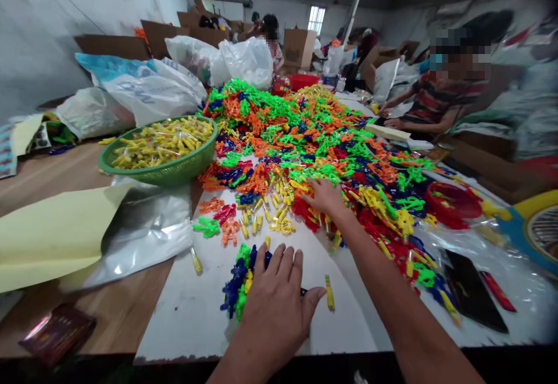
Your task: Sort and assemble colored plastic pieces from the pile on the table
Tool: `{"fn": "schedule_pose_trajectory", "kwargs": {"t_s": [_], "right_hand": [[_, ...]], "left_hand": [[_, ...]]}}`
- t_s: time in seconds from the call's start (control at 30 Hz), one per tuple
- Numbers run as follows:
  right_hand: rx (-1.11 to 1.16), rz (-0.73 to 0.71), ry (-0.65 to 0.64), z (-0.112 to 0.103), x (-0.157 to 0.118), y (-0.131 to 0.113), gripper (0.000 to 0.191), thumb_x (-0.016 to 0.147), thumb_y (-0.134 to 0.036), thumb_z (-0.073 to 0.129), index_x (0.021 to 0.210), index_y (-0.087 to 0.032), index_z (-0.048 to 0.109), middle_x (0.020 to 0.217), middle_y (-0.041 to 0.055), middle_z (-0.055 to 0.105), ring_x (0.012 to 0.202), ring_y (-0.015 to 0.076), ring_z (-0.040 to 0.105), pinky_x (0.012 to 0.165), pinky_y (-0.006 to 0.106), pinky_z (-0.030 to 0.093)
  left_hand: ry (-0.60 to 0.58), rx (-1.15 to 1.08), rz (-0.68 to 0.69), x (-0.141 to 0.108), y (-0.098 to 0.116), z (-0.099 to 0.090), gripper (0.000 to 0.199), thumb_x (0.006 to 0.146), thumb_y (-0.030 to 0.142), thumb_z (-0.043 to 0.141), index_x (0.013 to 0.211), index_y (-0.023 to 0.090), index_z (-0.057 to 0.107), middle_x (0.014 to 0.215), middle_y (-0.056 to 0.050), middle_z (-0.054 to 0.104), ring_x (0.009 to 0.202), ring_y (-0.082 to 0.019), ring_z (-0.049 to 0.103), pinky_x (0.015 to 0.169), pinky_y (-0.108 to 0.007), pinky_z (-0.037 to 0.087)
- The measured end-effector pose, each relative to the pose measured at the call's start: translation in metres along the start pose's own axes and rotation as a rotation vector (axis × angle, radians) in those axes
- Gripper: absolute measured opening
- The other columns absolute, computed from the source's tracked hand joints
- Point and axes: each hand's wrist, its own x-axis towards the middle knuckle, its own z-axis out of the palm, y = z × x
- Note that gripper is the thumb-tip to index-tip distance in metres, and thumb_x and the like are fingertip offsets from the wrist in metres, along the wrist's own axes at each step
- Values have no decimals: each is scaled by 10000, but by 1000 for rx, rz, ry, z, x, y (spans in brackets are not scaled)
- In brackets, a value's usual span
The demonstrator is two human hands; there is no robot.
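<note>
My left hand (279,291) lies palm down near the front of the white board (183,314), fingers stretched out, thumb out to the right. Beneath and beside it is a cluster of small blue, green and yellow plastic figures (235,282), partly hidden by the hand. Farther forward, my right hand (326,198) reaches to the near edge of a large pile of coloured plastic figures (279,122), its fingers apart over red and yellow pieces. Small yellow tubes (257,215) lie left of it. One single yellow tube (329,294) rests right of my left hand.
At the left stand a green basket (161,169) of yellow tubes and plastic bags (148,90). A yellow sheet (56,233) lies nearer. To the right are a phone (475,291), a red lighter-like item (498,291) and a red bowl (453,204). A co-worker (449,96) sits beyond.
</note>
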Motion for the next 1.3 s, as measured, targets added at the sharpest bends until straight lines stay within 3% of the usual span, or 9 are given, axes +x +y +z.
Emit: {"fn": "schedule_pose_trajectory", "kwargs": {"t_s": [0.2, 0.33, 0.43, 0.57, 0.7, 0.87, 1.07, 1.17, 1.3], "right_hand": [[103, -101, 125, 19, -67, 5, 513, 944, -466, 455, 1384, -203, 484, 1291, 119, 624, 1180, 274, 533, 1085, 495, 226], [203, -220, 158, 15, -86, 7, 453, 956, -429, 452, 1359, -229, 516, 1318, 93, 616, 1233, 236, 509, 1123, 465, 184], [336, -263, 222, 4, -93, 15, 398, 962, -389, 436, 1295, -218, 571, 1320, 80, 615, 1263, 212, 494, 1115, 426, 248], [471, -3, 365, -9, -122, 28, 338, 951, -346, 404, 1110, -183, 653, 1126, 116, 684, 1077, 232, 593, 937, 377, 433], [381, 236, 246, -13, -162, 24, 313, 929, -440, 457, 844, -191, 627, 855, 84, 659, 819, 235, 610, 720, 336, 447], [147, 360, 110, -6, -174, -11, 315, 895, -448, 567, 958, -141, 596, 970, 155, 648, 917, 288, 618, 706, 345, 443], [145, 410, 62, -1, -163, -23, 180, 899, -249, 515, 980, -132, 624, 1045, 185, 650, 954, 291, 639, 762, 361, 481], [350, 388, 77, -2, -170, -15, 94, 847, -213, 552, 859, -148, 618, 956, 161, 683, 936, 286, 659, 797, 372, 500], [1151, 333, -132, 2, -198, -26, 110, 793, -264, 600, 849, -197, 532, 732, 34, 680, 681, 204, 698, 631, 315, 551]], "left_hand": [[8, 5, 8, 1, 0, 0, 584, 956, 543, 356, 1323, 130, 544, 1344, -150, 589, 1287, -316, 497, 1126, -575, 276], [25, 29, 28, 3, 0, -1, 542, 964, 503, 362, 1312, 136, 555, 1325, -152, 602, 1278, -308, 504, 1122, -566, 282], [7, 50, 36, 3, -1, -3, 529, 974, 479, 350, 1316, 131, 554, 1336, -150, 594, 1296, -310, 486, 1136, -567, 257], [-30, 84, 37, 2, -10, -6, 531, 989, 459, 318, 1342, 122, 526, 1373, -138, 568, 1338, -299, 446, 1163, -571, 203], [-52, 126, 19, 0, -19, -12, 573, 995, 491, 258, 1360, 123, 502, 1427, -145, 513, 1388, -297, 381, 1164, -593, 182], [-61, 172, 24, 2, -14, -14, 714, 950, 621, 236, 1380, 102, 472, 1484, -160, 435, 1434, -329, 286, 1162, -631, 113], [-62, 150, 40, 1, -13, -10, 583, 993, 491, 247, 1363, 119, 502, 1414, -129, 531, 1371, -288, 402, 1166, -553, 190], [-40, 146, 58, 0, -16, -10, 538, 1003, 430, 251, 1364, 118, 501, 1398, -125, 547, 1333, -274, 449, 1171, -530, 186], [-28, 146, 67, 0, -16, -10, 525, 1006, 403, 249, 1363, 112, 501, 1393, -130, 550, 1317, -274, 467, 1173, -522, 186]]}}
